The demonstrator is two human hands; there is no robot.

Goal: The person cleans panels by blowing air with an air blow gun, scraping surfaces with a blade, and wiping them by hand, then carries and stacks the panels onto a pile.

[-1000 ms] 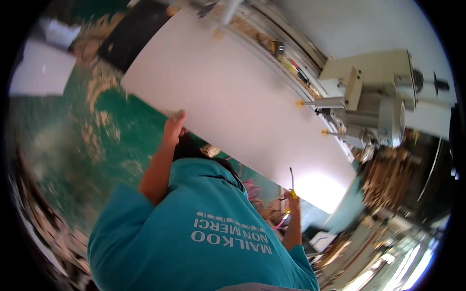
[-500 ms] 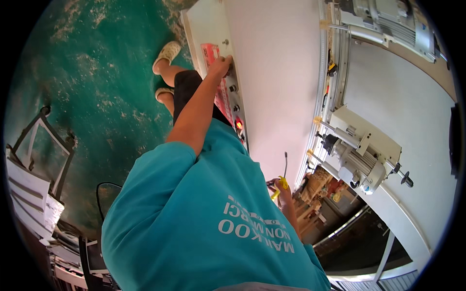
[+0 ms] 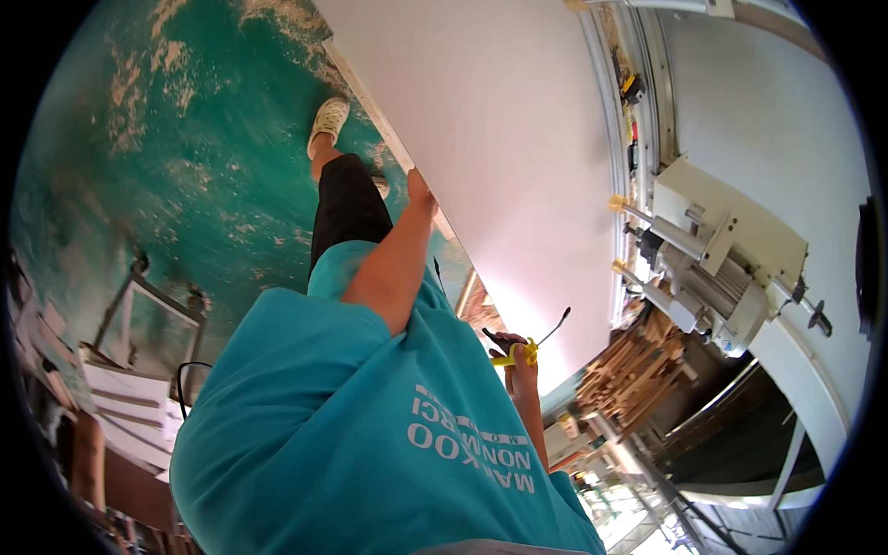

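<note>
A large white board (image 3: 499,120) with a pale edge lies ahead of me, its near edge slanting across the view. My left hand (image 3: 422,192) is at that edge with its fingers curled over it; the fingertips are partly hidden. Lower down, beside the board, my right hand (image 3: 524,366) is closed round a yellow and black tool (image 3: 514,355) that looks like an air blow gun. Its thin dark nozzle (image 3: 555,326) sticks out over the white surface and bends at the tip.
A metal rail (image 3: 606,111) runs along the board's far side. Beyond it stands a machine head with a motor (image 3: 717,287). Stacked wooden strips (image 3: 638,370) lie at the right. On the left is a metal frame (image 3: 162,305) over a dusty green floor (image 3: 203,176).
My left hand has left the red-lit control panel, which no longer shows, and is at the board's edge. That edge now slants. My right hand still holds the yellow tool.
</note>
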